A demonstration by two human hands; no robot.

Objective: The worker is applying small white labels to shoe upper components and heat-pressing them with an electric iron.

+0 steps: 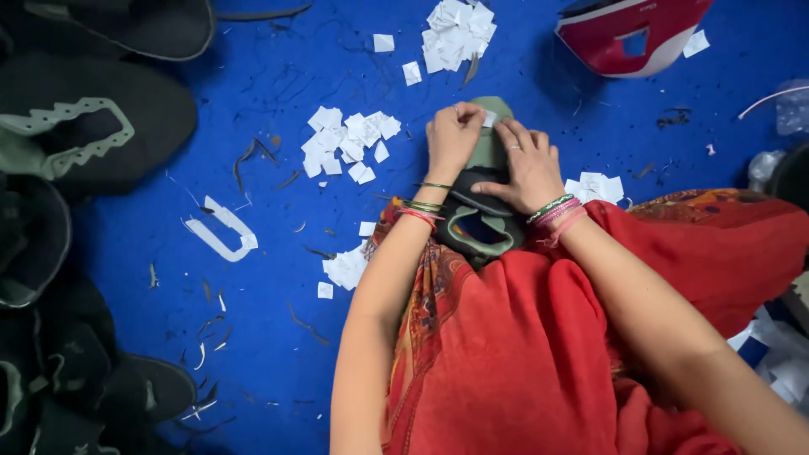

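Head view: both hands press on a dark shoe upper [482, 221] with a grey-green tongue and trim, which lies over the red cloth [539, 337] across the person's lap and reaches out onto the blue floor covering [278, 278]. The left hand [452, 139] is curled loosely, its fingertips pinching down on a small white square label [490, 119] at the tip of the tongue. The right hand [529, 162] lies flatter, fingers spread, index finger touching the same label from the other side and thumb resting on the dark part of the upper. Neither hand lifts the shoe; both hold it down.

Just left of the left hand lies a scatter of white square labels [347, 141]; a denser heap [458, 32] sits beyond the hands, and a few more [595, 186] lie just beside the right wrist. Further beyond the right hand stands a red and white iron [630, 35]. Well off to the left lie more dark shoe uppers [93, 126] and a white U-shaped cut-out [221, 229].
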